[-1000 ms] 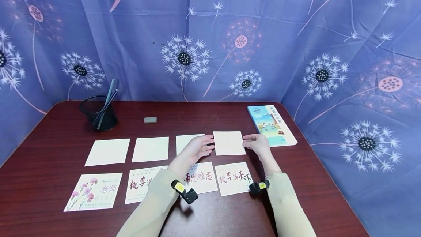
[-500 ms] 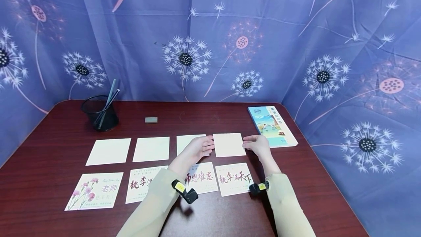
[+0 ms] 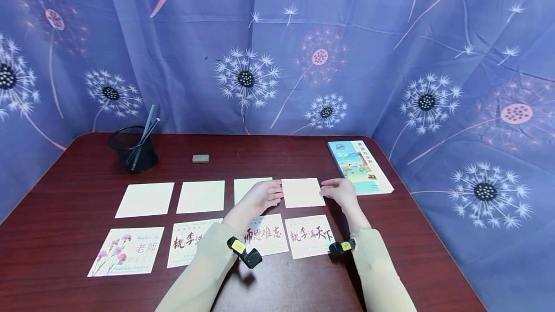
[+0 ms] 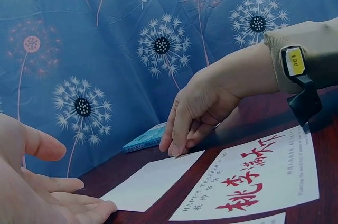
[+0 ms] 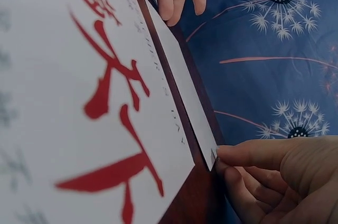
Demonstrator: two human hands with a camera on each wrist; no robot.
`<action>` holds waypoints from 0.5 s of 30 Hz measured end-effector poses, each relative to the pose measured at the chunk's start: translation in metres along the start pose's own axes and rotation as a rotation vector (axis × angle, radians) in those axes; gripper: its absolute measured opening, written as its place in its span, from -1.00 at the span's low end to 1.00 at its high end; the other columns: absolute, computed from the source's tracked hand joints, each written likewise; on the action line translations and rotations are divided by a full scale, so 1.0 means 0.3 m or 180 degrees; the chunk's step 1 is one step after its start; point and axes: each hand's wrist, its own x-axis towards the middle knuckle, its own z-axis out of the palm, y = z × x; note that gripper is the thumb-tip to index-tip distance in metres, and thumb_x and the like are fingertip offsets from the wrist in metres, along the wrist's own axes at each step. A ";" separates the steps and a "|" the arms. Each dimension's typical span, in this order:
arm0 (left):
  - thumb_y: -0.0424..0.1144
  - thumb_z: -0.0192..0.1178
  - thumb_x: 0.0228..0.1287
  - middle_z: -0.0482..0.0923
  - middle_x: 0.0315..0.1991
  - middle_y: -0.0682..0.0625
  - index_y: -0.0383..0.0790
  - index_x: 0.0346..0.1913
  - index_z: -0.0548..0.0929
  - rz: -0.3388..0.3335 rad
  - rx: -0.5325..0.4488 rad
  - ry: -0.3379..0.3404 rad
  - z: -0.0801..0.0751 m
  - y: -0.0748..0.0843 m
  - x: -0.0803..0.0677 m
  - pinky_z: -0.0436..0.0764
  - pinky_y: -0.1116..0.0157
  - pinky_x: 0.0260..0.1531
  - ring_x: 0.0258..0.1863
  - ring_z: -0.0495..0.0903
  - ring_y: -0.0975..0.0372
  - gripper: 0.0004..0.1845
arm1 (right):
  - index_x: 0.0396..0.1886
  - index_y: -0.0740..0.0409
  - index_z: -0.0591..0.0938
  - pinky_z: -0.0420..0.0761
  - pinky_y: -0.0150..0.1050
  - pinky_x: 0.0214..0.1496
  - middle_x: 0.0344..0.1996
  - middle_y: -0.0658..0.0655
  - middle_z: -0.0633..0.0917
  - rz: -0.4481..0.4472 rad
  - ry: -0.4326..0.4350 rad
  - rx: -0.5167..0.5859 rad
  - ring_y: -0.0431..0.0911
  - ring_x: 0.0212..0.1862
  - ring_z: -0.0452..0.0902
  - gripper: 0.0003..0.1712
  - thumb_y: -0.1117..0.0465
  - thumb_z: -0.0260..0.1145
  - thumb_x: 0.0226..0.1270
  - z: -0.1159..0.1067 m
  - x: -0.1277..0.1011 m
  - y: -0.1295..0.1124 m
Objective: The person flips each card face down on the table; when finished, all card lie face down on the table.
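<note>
Table (image 3: 65,235): dark red wood, blue dandelion-print cloth (image 3: 260,37) hung behind and on both sides.

Book (image 3: 360,166): flat at the far right of the table, just beyond my right hand.

Mesh pen cup (image 3: 132,149): far left, 2 pens leaning in it. Small grey eraser (image 3: 200,158) to its right, well apart from the cards.

Cards in 2 rows of 4. Near row printed: flower card (image 3: 125,258) at left, then 3 with red calligraphy; my left sleeve (image 3: 204,273) covers part of the 2 middle ones, and the rightmost printed card (image 3: 310,236) lies between my forearms. Far row blank: 2 free at left (image 3: 145,200), (image 3: 201,196), the 3rd (image 3: 244,188) partly under my left hand.

Blank card (image 3: 303,192), 4th in the far row: flat on the table, directly between my 2 hands, just behind the rightmost printed card.

Left hand (image 3: 262,195): fingers straight and close together, tips at the card's left edge. Touching or only just beside it: cannot tell from the head view. The left wrist view shows the palm open and the fingers relaxed.

Right hand (image 3: 340,191): fingers (image 5: 248,155) curled, thumb and forefinger pinching the card's right corner; the right wrist view shows this plainly. In the left wrist view the same fingertips (image 4: 177,147) point down onto the card's far edge.
</note>
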 end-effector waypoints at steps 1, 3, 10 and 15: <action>-0.31 -0.21 0.48 0.17 0.40 -0.49 -0.52 0.42 0.18 -0.0002 -0.0019 0.0000 -0.001 0.000 0.000 0.23 -0.02 0.44 0.42 0.22 -0.22 -0.47 | -0.03 0.47 0.65 0.69 -0.39 -0.27 -0.27 0.28 0.78 0.0006 -0.0004 0.0003 -0.29 -0.41 0.67 -0.65 0.44 0.38 0.16 0.000 0.001 0.000; -0.32 -0.21 0.47 0.16 0.40 -0.49 -0.52 0.42 0.18 -0.0012 -0.0048 -0.0012 -0.002 -0.001 0.000 0.22 -0.01 0.45 0.42 0.21 -0.22 -0.46 | -0.02 0.48 0.65 0.69 -0.39 -0.27 -0.29 0.27 0.78 0.0021 -0.0017 0.0021 -0.29 -0.41 0.67 -0.64 0.44 0.38 0.15 0.001 0.003 0.003; -0.35 -0.20 0.46 0.18 0.41 -0.46 -0.49 0.43 0.20 -0.0008 -0.0046 -0.0057 -0.006 0.010 -0.001 0.22 0.02 0.45 0.42 0.23 -0.18 -0.47 | -0.02 0.48 0.64 0.65 -0.45 -0.31 -0.34 0.21 0.79 0.0011 -0.0018 0.0069 -0.32 -0.43 0.63 -0.65 0.44 0.38 0.16 0.004 0.002 -0.003; -0.30 -0.15 0.48 0.30 0.38 -0.37 -0.43 0.43 0.23 0.0087 -0.0012 -0.0169 -0.014 0.042 -0.029 0.29 0.03 0.41 0.36 0.36 -0.14 -0.47 | -0.02 0.45 0.65 0.68 -0.38 -0.23 -0.33 0.21 0.79 -0.0046 0.0012 0.0028 -0.31 -0.40 0.65 -0.67 0.38 0.36 0.22 0.010 -0.009 -0.041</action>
